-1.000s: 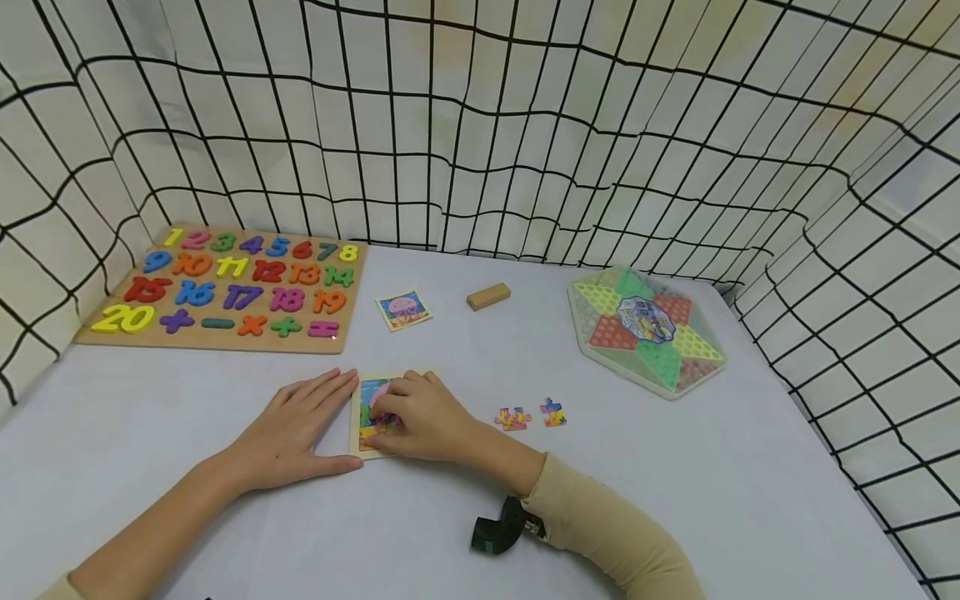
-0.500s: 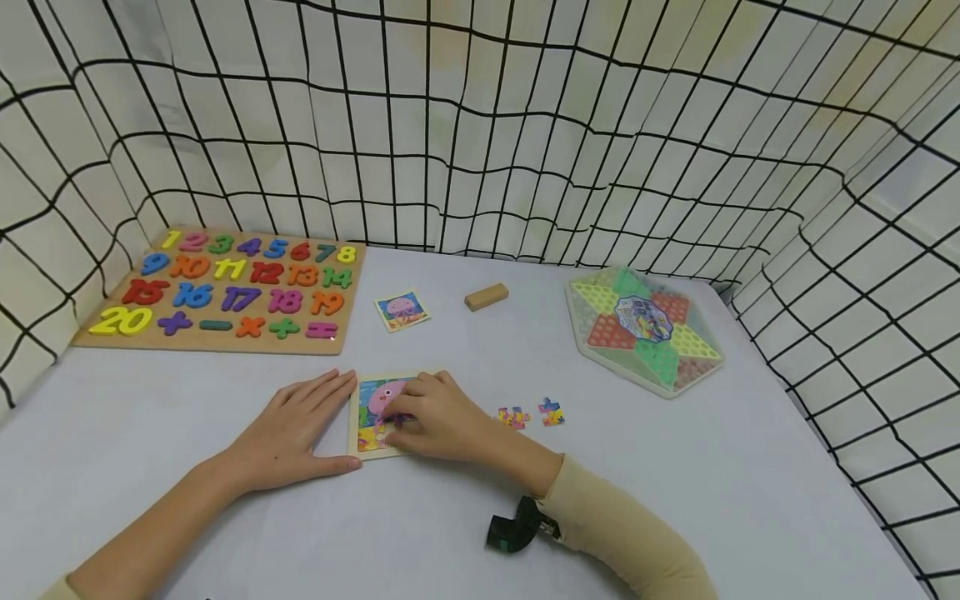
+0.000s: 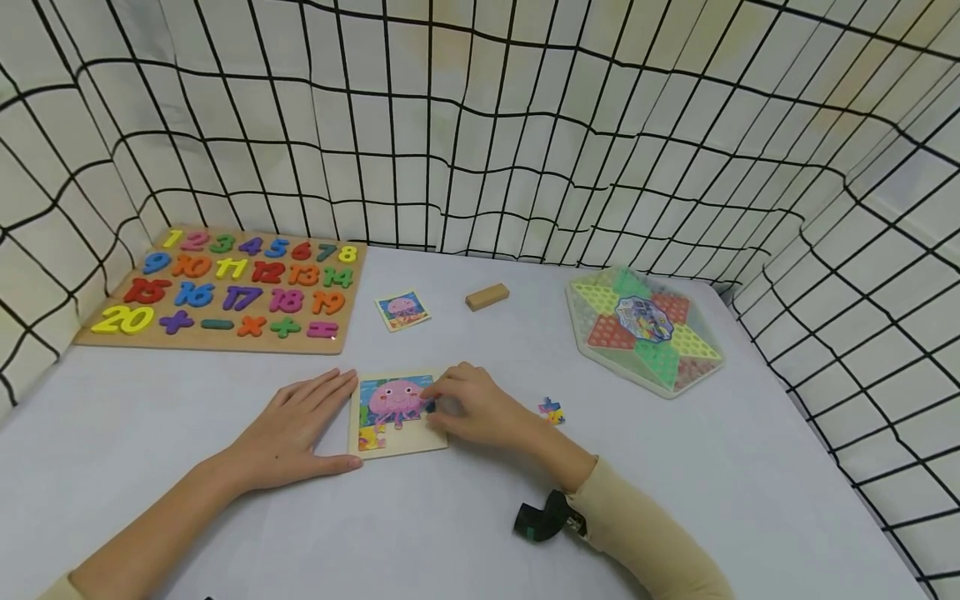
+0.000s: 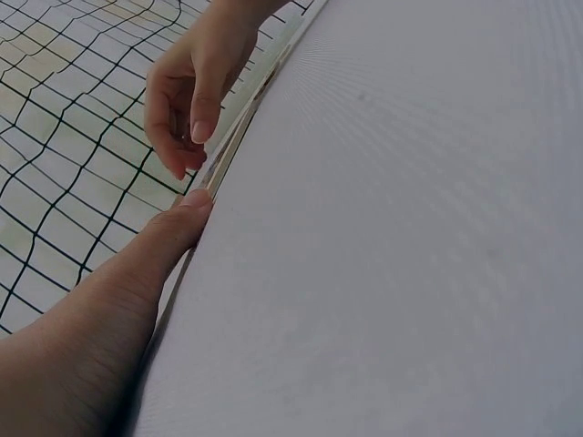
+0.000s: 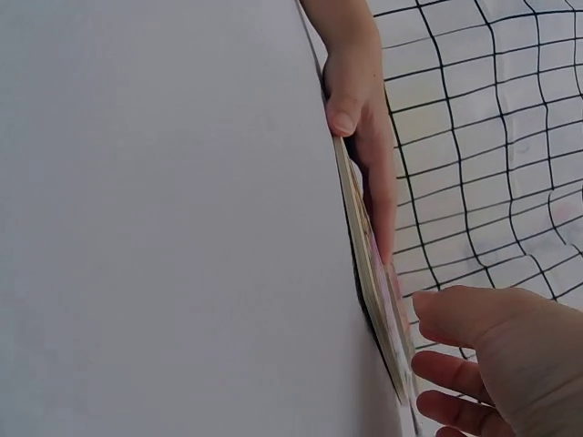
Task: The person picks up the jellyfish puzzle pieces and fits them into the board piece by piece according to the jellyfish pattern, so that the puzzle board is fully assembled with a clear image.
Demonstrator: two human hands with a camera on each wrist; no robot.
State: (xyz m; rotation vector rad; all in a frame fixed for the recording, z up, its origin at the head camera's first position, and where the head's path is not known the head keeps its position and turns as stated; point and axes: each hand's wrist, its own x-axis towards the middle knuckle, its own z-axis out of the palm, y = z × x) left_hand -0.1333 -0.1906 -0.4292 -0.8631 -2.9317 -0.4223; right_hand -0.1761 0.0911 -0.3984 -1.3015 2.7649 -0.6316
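A wooden jigsaw puzzle [image 3: 397,402] with a pink octopus picture lies on the white table. Bare wood shows in the lower right of its frame. My left hand [image 3: 300,433] lies flat at the puzzle's left side, its thumb and fingertips against the edge. Over the puzzle's right edge is my right hand [image 3: 483,408], fingers loosely bent. In the right wrist view, no piece shows between the right hand's thumb and fingers [image 5: 451,391]. To the right of that hand lies a loose jigsaw piece [image 3: 552,411], pink, blue and yellow.
A small octopus picture card [image 3: 402,311] and a wooden block [image 3: 487,297] lie behind the puzzle. A number board [image 3: 225,342] stands at the back left. A hexagonal star-pattern game board [image 3: 645,333] is at the back right. Black netting [image 3: 480,171] hangs before the white walls.
My right hand has moved right from the middle of the puzzle to its right edge, uncovering the octopus and bare wood. It now hides the nearer loose piece. The left hand stays put.
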